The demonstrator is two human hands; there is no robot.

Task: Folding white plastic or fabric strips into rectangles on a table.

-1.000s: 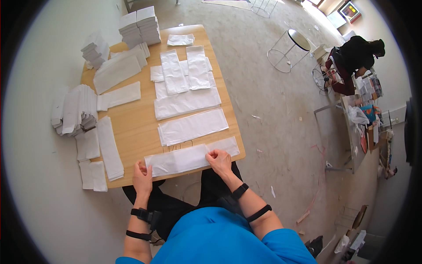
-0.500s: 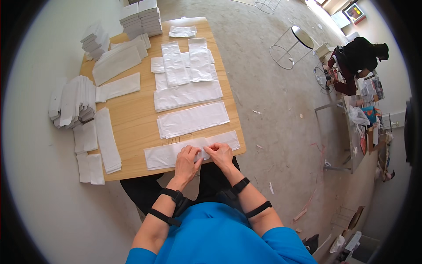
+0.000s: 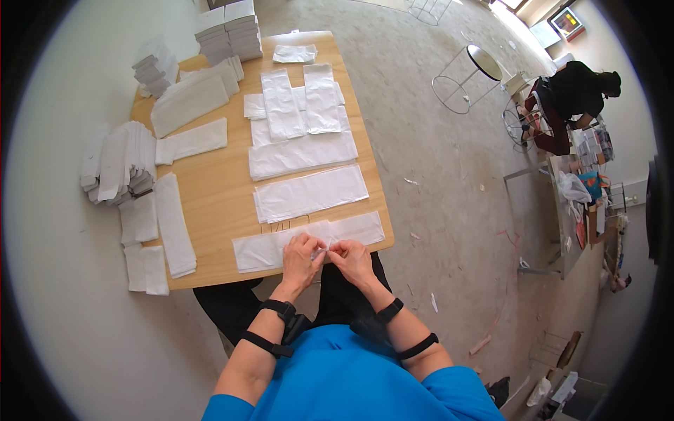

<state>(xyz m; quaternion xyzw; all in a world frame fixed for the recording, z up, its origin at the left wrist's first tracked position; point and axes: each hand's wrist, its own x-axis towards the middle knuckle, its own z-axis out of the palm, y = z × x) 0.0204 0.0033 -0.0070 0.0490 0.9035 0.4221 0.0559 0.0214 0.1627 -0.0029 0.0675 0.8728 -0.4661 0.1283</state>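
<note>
Along the table's near edge lies a flat white strip of thin, paper-like sheet [image 3: 258, 251], with a second white strip [image 3: 361, 226] overlapping it on the right. My left hand [image 3: 302, 261] rests over the middle of this strip, its thumb and fingertips pinched at the near edge. Close beside it, my right hand [image 3: 352, 262] pinches the same edge with its thumb and index finger. The fingertips of both hands nearly touch. What exactly lies between them is too small to make out, but it looks like the sheet's edge.
Beyond my hands lie more white strips [image 3: 312, 193] in layered piles on the wooden table [image 3: 210, 210]. Folded stacks [image 3: 116, 165] and tall white bundles [image 3: 242, 31] line the wall side. To the right are a round stool [image 3: 484, 63], a seated person [image 3: 572, 95] and a cluttered table [image 3: 562, 210].
My right hand has come slightly nearer to me and its fingertips have closed in on the left hand's. My left hand stays nearly in place on the strip.
</note>
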